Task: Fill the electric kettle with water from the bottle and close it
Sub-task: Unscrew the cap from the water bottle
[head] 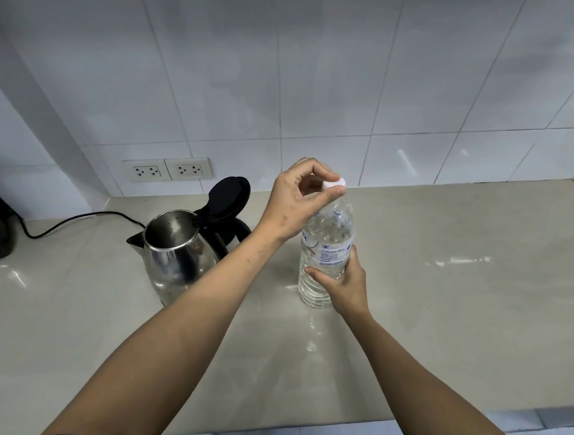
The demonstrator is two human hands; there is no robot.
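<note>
White plastic is showing between your left thumb and fingers: your left hand [299, 199] is pinching the cap [333, 183] on top of the bottle [327, 245], while your right hand [344, 281] is wrapping round the bottle's lower half and keeping it upright on the counter [456, 290]. Whether the cap is seated on the neck or already loose cannot be told from here.

To do this step well, you are wanting a firm clasp low on the bottle so it is not spinning with the cap, but not a squeeze, since thin clear walls may be pushing water up once the seal is gone. Keep the twisting fingers square on the cap and lift it straight off.

The bottle is looking nearly full, with clear water reaching up towards the shoulder. The kettle [175, 257] is standing just to the left of the bottle, partly behind your left forearm, with its black lid [229, 196] tipped back and its mouth open. Its steel inside is looking dry and empty as far as can be seen, so pouring is not yet begun.
</note>
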